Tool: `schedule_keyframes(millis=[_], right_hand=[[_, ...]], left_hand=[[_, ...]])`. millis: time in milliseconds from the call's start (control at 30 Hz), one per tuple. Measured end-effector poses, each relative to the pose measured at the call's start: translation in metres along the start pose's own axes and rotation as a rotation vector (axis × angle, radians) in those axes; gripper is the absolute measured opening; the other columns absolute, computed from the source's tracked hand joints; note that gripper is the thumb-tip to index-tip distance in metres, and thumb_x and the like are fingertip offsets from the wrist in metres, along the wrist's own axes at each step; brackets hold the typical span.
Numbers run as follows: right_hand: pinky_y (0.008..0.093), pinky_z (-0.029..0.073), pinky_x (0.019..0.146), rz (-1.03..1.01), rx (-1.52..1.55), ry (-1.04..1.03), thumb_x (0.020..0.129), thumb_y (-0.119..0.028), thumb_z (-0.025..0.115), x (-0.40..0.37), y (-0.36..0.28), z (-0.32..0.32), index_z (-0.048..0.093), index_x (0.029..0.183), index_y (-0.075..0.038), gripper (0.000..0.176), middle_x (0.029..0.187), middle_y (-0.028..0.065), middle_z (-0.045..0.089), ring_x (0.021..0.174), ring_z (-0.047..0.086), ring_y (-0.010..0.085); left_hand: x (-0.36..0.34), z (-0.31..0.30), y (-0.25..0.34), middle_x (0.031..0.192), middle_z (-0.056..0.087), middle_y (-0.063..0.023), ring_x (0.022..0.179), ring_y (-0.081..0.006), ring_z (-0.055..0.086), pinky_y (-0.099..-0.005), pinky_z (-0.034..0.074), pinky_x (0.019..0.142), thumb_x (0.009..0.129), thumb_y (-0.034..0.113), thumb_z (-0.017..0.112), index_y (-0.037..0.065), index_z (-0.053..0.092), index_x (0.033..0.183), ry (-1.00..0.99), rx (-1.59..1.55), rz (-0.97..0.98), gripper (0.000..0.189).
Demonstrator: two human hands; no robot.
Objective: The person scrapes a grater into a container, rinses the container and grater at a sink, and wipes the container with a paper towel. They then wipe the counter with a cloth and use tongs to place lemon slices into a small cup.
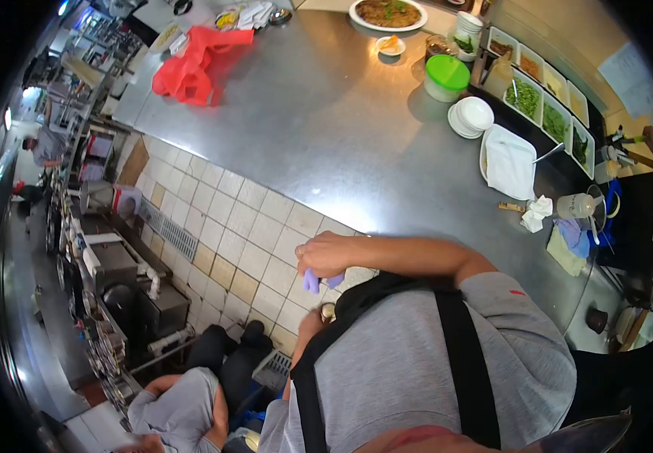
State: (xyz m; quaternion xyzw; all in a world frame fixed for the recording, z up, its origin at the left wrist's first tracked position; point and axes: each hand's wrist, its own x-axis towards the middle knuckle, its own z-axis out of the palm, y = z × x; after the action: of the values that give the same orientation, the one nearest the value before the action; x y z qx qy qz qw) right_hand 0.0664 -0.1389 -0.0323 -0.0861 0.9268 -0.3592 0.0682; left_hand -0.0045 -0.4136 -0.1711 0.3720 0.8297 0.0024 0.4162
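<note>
My right hand (324,254) is closed around a light purple cloth (311,281), whose folds hang below the fingers. It is above the tiled floor, just off the near edge of the steel counter (288,121). Lower down and close to my apron, my left hand (310,326) is partly hidden and its fingers look curled. A small round, pale gold thing (328,312) shows beside it, too small to name. Both hands are apart from the dishes on the counter.
On the counter are a red bag (198,64), a plate of food (388,13), a green-lidded tub (447,75), stacked white dishes (471,117), a white tray (509,162) and herb containers (522,98). A person in grey (179,411) is at lower left, near kitchen equipment (111,264).
</note>
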Motion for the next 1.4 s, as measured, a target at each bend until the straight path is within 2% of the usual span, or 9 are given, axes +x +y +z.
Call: schedule_keyframes(millis=[167,300,500,633,867,1000,1200,1300,1400], right_hand=[[0.0402,0.050,0.079,0.398,-0.108,0.785,0.078,-0.012,0.055,-0.067,0.089,-0.101,0.068,0.104,-0.022,0.030,0.104,0.0078,0.063,0.092,0.062,0.0292],[0.0414,0.050,0.082,0.616,-0.238,0.996,0.078,-0.015,0.057,-0.116,0.173,-0.158,0.066,0.111,-0.020,0.034,0.105,0.0146,0.062,0.095,0.062,0.0318],[0.0443,0.050,0.083,1.013,-0.208,1.037,0.084,-0.017,0.055,-0.095,0.267,-0.215,0.065,0.112,-0.018,0.030,0.105,0.0138,0.063,0.100,0.062,0.0306],[0.0459,0.050,0.082,0.831,-0.499,0.826,0.085,-0.017,0.053,-0.034,0.306,-0.187,0.065,0.107,-0.017,0.025,0.110,0.0102,0.064,0.102,0.061,0.0318],[0.0426,0.039,0.082,0.370,-0.169,0.442,0.073,-0.012,0.058,-0.068,0.150,-0.089,0.070,0.087,-0.028,0.025,0.108,-0.0062,0.063,0.101,0.051,0.0218],[0.0403,0.035,0.086,0.441,-0.097,0.399,0.073,-0.014,0.054,-0.185,0.071,-0.023,0.071,0.076,-0.028,0.022,0.101,-0.0084,0.064,0.106,0.049,0.0180],[0.0366,0.045,0.077,0.860,-0.162,0.793,0.069,-0.015,0.065,-0.413,-0.039,0.131,0.070,0.074,-0.022,0.010,0.086,-0.0014,0.064,0.089,0.056,0.0237],[0.0388,0.049,0.083,1.920,0.213,0.198,0.071,-0.021,0.070,-0.476,-0.189,0.168,0.071,0.088,-0.009,0.021,0.100,0.0111,0.067,0.099,0.061,0.0271],[0.0421,0.048,0.087,2.107,0.133,0.255,0.078,-0.013,0.060,-0.477,-0.233,0.193,0.072,0.089,-0.012,0.017,0.101,0.0125,0.065,0.101,0.059,0.0302]], left_hand=[[-0.008,0.010,-0.006,0.112,0.062,-0.0127,0.102,-0.0269,0.060,-0.0364,0.047,0.085,0.083,0.020,0.066,0.009,0.057,0.122,-0.272,0.063,0.042,0.042],[-0.029,-0.037,0.022,0.119,0.060,-0.0108,0.108,-0.0250,0.057,-0.0349,0.045,0.089,0.083,0.015,0.066,0.008,0.057,0.122,-0.470,-0.086,0.287,0.040],[-0.063,-0.149,0.138,0.115,0.061,-0.0098,0.105,-0.0214,0.057,-0.0325,0.045,0.088,0.084,0.008,0.065,0.008,0.058,0.121,0.376,-0.474,0.470,0.037],[-0.079,-0.171,0.166,0.111,0.062,-0.0106,0.102,-0.0191,0.059,-0.0309,0.046,0.087,0.084,0.003,0.062,0.002,0.059,0.118,0.470,-0.491,0.447,0.034],[-0.055,-0.144,0.160,0.107,0.065,-0.0091,0.096,-0.0170,0.061,-0.0302,0.048,0.085,0.086,0.006,0.062,0.002,0.060,0.117,0.400,-0.618,0.458,0.031],[-0.032,-0.132,0.182,0.107,0.065,-0.0083,0.094,-0.0144,0.059,-0.0290,0.046,0.086,0.089,0.005,0.061,0.000,0.059,0.118,0.212,-0.743,0.601,0.030],[-0.014,-0.115,0.243,0.102,0.066,-0.0085,0.094,-0.0146,0.060,-0.0285,0.046,0.086,0.088,0.005,0.061,0.002,0.061,0.116,-0.074,-0.496,0.872,0.029],[-0.018,-0.097,0.277,0.101,0.066,-0.0086,0.093,-0.0149,0.061,-0.0278,0.046,0.086,0.087,0.005,0.062,0.003,0.062,0.115,-0.171,-0.351,1.028,0.029],[-0.028,-0.084,0.289,0.103,0.066,-0.0094,0.095,-0.0169,0.062,-0.0289,0.047,0.086,0.087,0.006,0.062,0.003,0.062,0.115,-0.206,-0.239,1.101,0.029]])
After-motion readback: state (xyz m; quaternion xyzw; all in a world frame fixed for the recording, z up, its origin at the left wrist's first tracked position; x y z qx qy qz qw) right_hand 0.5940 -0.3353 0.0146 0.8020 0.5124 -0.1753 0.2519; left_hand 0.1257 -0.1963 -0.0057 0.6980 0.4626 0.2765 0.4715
